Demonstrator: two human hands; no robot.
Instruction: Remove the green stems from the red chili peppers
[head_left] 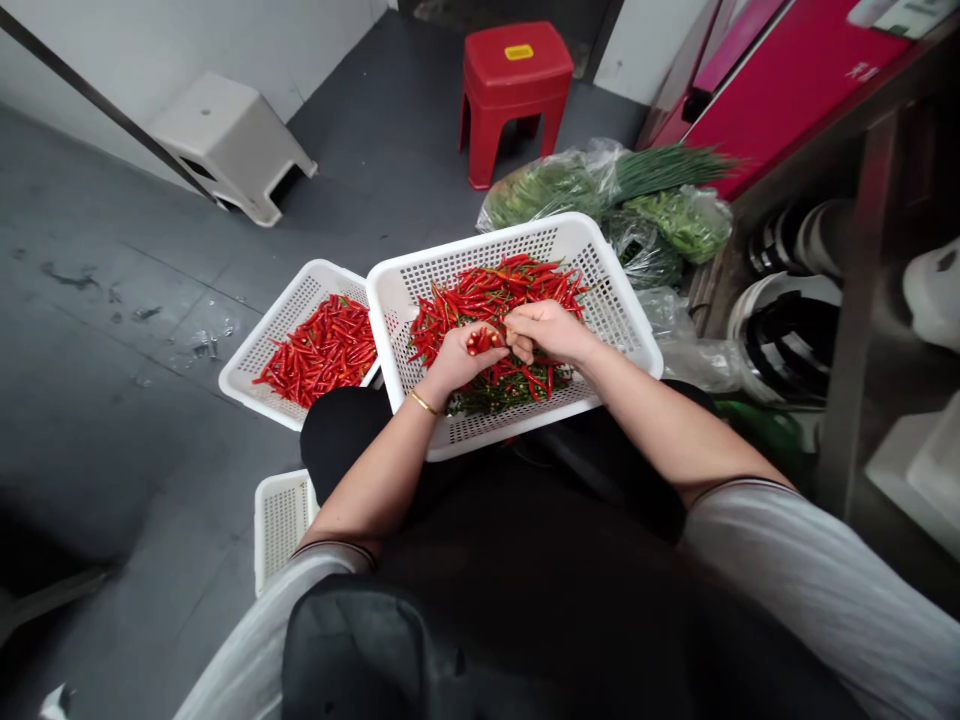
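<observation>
A white perforated plastic basket rests across my lap, heaped with red chili peppers. Green stems lie in its near part. Over the heap my left hand is closed around several red chilies, their cut-looking ends showing above the thumb. Close against it, my right hand has its fingers pinched together near those chilies; whatever sits between the fingertips is too small to make out. To the left, a second white basket on the floor holds more red chilies.
Beyond the lap basket lie bagged green vegetables and a bunch of long green stalks. A red stool and a grey-white stool stand ahead. Another white basket is by my left leg. Shelving with stacked containers borders the right.
</observation>
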